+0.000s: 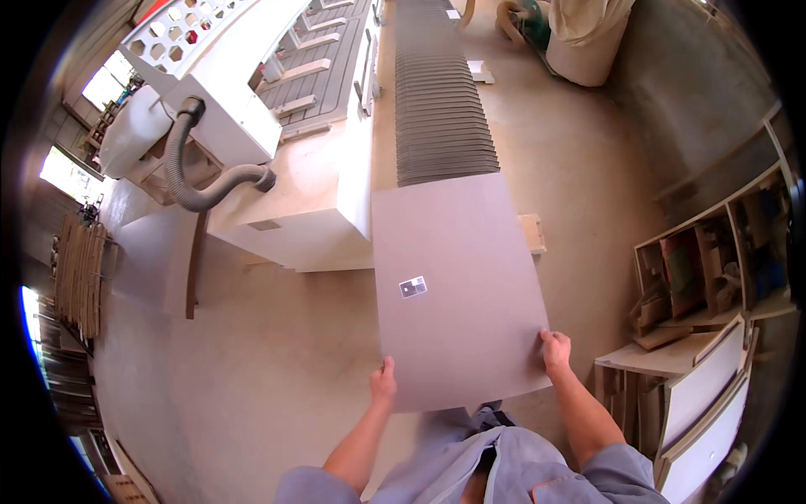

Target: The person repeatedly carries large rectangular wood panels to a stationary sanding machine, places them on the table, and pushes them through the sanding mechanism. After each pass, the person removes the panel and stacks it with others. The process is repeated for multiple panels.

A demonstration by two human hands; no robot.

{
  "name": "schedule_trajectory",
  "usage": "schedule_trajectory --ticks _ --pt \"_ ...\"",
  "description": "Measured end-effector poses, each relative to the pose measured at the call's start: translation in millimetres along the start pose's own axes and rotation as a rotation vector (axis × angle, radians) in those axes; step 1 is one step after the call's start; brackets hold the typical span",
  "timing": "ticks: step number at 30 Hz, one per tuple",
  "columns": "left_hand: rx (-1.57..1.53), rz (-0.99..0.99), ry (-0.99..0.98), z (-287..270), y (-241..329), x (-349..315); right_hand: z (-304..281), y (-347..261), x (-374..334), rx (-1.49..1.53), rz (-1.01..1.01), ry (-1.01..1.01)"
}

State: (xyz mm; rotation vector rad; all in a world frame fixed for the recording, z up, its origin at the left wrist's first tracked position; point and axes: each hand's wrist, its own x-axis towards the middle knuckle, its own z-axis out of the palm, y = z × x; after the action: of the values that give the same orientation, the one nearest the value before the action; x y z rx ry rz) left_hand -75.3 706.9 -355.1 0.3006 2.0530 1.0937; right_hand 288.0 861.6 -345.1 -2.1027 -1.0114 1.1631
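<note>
A large flat greyish panel [462, 336] is held out in front of me, its far edge at the near end of a long row of dark ridged slats [441, 126]. A small black-and-white label [413, 287] is stuck on its upper face, left of the middle. My left hand [383, 385] grips the panel's left edge near the close corner, thumb on top. On the opposite edge my right hand [556, 351] clasps it a little farther from me, also with the thumb above. The fingers of both hands are mostly hidden under the panel.
To the left stands a big white machine [311, 202] with a slatted bed [336, 63] and a grey corrugated hose [180, 155]. On the right are a wooden shelf of offcuts [697, 269] and leaning boards [705, 403]. A large pale dust bag [588, 42] stands at the far right.
</note>
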Motion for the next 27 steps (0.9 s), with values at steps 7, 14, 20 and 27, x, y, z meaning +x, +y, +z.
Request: schedule_trajectory --ticks 7,14,20,27 --pt "-0.236 0.296 -0.029 -19.8 12.9 -122.7 -87.9 1.7 -54.5 0.456 -0.326 -0.026" --pt "-0.466 0.332 -0.377 -51.2 133.9 -221.9 -215.3 -35.3 -114.7 0.638 -0.65 0.022" --pt "-0.67 0.591 -0.476 -74.8 208.8 -315.5 -295.3 -42.0 -199.5 0.726 -0.822 0.12" --pt "-0.782 0.712 -0.694 -133.5 195.6 -351.9 -319.7 -23.1 -335.7 0.812 -0.946 0.222"
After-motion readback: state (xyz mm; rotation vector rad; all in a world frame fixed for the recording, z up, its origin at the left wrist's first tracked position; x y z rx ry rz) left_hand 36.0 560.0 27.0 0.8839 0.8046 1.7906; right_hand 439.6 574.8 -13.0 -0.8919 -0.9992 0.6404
